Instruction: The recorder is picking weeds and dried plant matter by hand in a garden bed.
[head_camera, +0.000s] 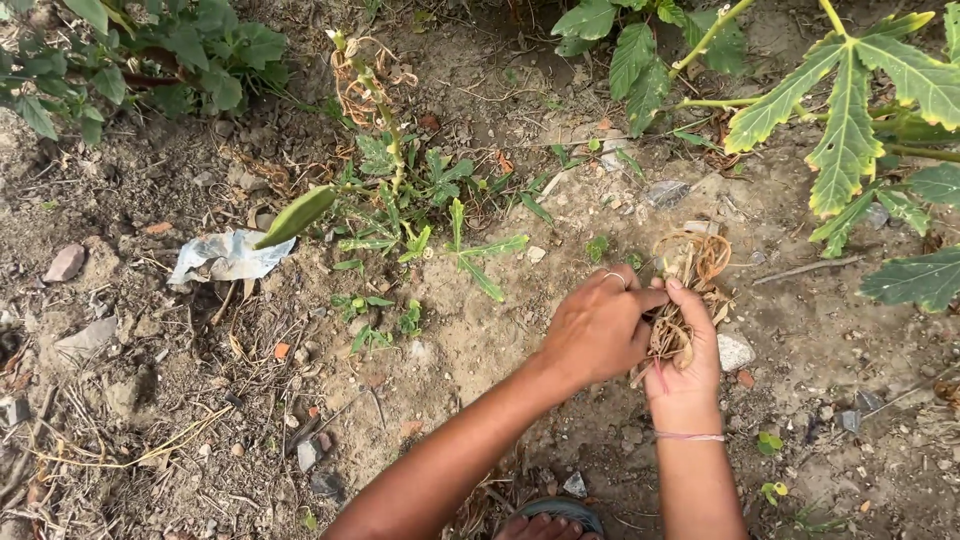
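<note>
A clump of dry brown plant stems and curled tendrils (694, 262) sticks up from bare soil right of centre. My right hand (688, 362), with a thin thread band at the wrist, is closed around the clump's base from below. My left hand (598, 326), wearing a ring, presses against it from the left and pinches the same stems with thumb and fingers. Both hands touch each other over the clump.
A green weed with narrow leaves (420, 215) grows left of the hands, beside a crumpled plastic scrap (225, 258). Large lobed leaves (850, 120) hang in at the right, a leafy bush (150, 55) at top left. Stones, twigs and my sandalled foot (548, 520) lie around.
</note>
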